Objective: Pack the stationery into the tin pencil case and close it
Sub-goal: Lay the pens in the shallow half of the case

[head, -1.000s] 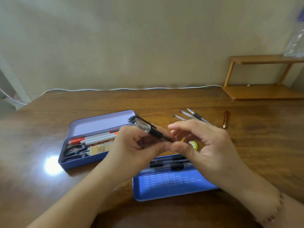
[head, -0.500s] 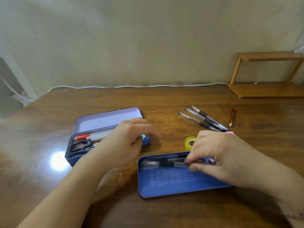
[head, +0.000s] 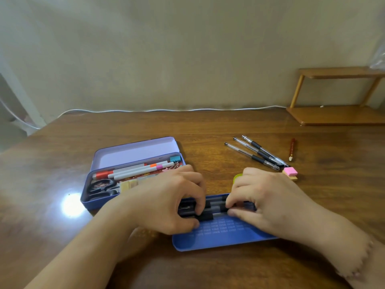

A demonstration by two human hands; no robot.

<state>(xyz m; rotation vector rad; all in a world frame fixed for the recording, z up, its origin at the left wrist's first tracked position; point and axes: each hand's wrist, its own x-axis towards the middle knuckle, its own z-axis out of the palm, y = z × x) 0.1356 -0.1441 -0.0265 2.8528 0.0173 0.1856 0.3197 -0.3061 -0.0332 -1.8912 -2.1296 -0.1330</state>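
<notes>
Blue metal tray (head: 225, 236): the landmark; it lies on the wooden table (head: 208, 126) directly before the person, long axis running left to right.
Pens in tray (head: 215, 206): dark-capped, clear-barrelled, lying along the tray's far edge, parallel to its long axis; the count is unclear under the fingers.
Left hand (head: 166, 203): over the tray's left end, fingers curled and pinching the capped ends of the pens.
Right hand (head: 268, 203): over the tray's right end, fingers curled onto the other end of the same pens.
Tin pencil case (head: 133, 174): open, beyond and left of the tray, lid hinged back; it holds markers, scissors and small items.
Loose pens (head: 256, 153): three, beyond and right of the tray, angled diagonally to its long axis, near the right hand.
Red pencil (head: 292, 149): farther right of those pens, roughly perpendicular to the tray.
Pink eraser (head: 290, 171): just beyond the right hand.
Governing relation (judged): the loose pens lie on the right hand's side, so that hand is nearer; each needs turning to match the tray's axis.
</notes>
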